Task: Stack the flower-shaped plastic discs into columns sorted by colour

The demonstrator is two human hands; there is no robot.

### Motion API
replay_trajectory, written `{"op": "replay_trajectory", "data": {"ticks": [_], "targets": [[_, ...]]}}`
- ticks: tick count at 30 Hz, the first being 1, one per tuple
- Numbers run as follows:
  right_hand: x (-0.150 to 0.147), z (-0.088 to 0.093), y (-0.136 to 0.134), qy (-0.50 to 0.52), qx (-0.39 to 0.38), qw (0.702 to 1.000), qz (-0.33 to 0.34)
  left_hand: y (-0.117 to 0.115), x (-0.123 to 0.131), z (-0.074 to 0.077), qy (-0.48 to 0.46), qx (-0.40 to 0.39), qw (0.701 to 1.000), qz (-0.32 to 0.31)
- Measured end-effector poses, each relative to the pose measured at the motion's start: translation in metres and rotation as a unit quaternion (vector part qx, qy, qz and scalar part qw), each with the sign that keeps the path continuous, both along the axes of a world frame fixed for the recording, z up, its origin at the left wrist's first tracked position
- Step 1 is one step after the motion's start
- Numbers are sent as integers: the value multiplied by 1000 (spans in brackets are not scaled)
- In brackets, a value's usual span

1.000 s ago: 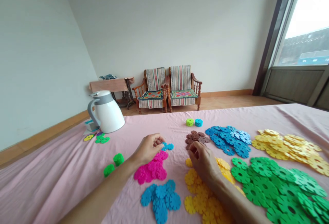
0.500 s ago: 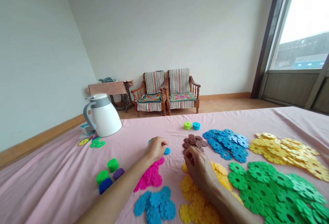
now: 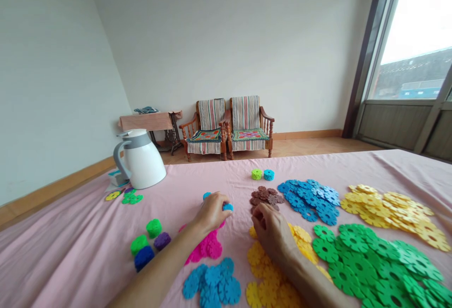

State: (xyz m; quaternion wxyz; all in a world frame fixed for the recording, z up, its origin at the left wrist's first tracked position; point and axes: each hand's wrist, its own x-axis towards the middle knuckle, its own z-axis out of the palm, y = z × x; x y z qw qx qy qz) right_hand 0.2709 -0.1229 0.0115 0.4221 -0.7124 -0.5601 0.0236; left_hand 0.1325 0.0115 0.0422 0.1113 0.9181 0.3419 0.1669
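Note:
My left hand reaches over the pink cloth, its fingertips closed on a small blue snowflake disc. Another blue piece shows just behind that hand. Under the left wrist lies a pile of magenta discs. My right hand has its fingers curled together above the near edge of a brown disc pile; whatever is between them is hidden. Orange-yellow discs spread beneath the right hand and forearm. Light blue discs lie between the forearms.
At right are piles of blue, yellow and green discs. Lime and blue stacks stand farther back. Green, purple and dark blue stacks sit left, before a white jug.
My left hand's fingertips have come down onto the blue disc, which shows more at their tips. My right hand stays nearly in place. The view has shifted slightly.

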Motion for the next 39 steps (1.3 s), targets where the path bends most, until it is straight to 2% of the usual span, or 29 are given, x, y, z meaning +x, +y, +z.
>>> {"op": "replay_trajectory", "data": {"ticks": [3, 6, 8, 11, 13, 15, 20, 24, 26, 30, 33, 36, 39], "targets": [[2, -1, 0, -4, 1, 1000, 1, -2, 0, 1, -8, 1, 1000, -2], [3, -2, 0, -9, 2, 1000, -1, -10, -6, 13, -18, -7, 1000, -17], [4, -2, 0, -11, 1, 1000, 1, -19, -17, 26, -8, -49, 996, -78], [4, -3, -1, -13, 2, 1000, 8, -36, -41, 48, 65, -136, 960, -235], [4, -3, -1, -15, 1, 1000, 12, -47, -57, 58, 128, -156, 942, -269], [3, -3, -1, -14, 1, 1000, 14, -55, -70, 62, 154, -146, 937, -276], [2, -1, -1, -8, 5, 1000, 22, -66, -81, 54, 147, -150, 948, -240], [2, -2, -1, -12, 9, 1000, 12, -66, -77, 49, 82, -144, 961, -221], [2, -3, -1, -16, 9, 1000, 12, -62, -71, 48, 37, -125, 974, -186], [1, -5, -1, -17, 11, 1000, 14, -41, -46, 42, -55, -101, 991, -66], [1, -4, -1, -12, 9, 1000, 14, -19, -21, 31, -68, -101, 992, 26], [2, -4, -1, -14, 10, 1000, 13, 0, 0, 18, -63, -84, 993, 59], [3, -5, 0, -25, 14, 999, 15, 8, 11, 7, -51, -72, 993, 77]]}}
